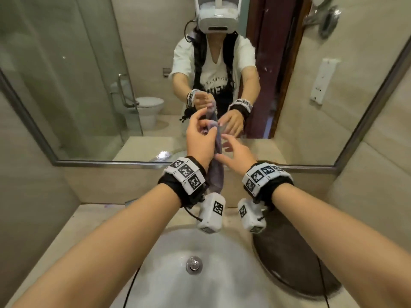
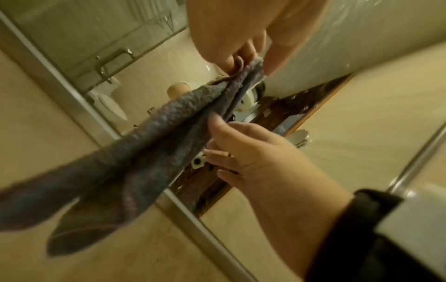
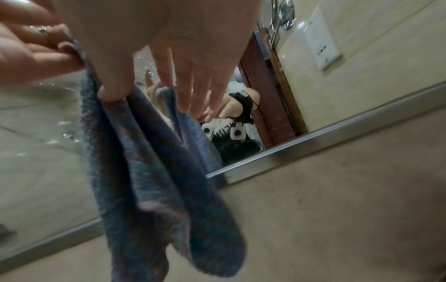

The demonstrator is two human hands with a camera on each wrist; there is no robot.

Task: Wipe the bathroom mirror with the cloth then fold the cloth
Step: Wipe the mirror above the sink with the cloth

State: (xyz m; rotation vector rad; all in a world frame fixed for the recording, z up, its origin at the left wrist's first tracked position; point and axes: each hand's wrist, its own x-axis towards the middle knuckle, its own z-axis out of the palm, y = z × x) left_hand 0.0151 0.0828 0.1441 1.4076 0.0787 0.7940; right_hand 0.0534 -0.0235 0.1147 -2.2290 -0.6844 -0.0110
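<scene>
Blue-grey cloth point(image 1: 216, 176) hangs in the air, up in front of the mirror point(image 1: 66, 96) & above the back of the white sink point(image 1: 169, 252). It is soft & folded, w/ two long flaps hanging down.

Left hand point(image 1: 199, 138) is up high. Its arm is held out straight ahead. Its fingers point(image 2: 229, 61) & thumb are pressed together on the top edge of the cloth, so the cloth hangs from that pinch.

Right hand point(image 1: 238, 152) is just beside it, a bit lower, w/ its arm out too. Its fingers point(image 3: 185, 91) are straight & spread apart, pointing at the mirror, not curled. Its thumb touches the side of the cloth, approx. in the middle.

Both hands are near each other, w/ the cloth btw them. Each wrist has a black band point(image 1: 184, 176) w/ black-&-white square tags on it.

That sink sits in a pale stone worktop point(image 1: 77, 223), well below the hands.
</scene>
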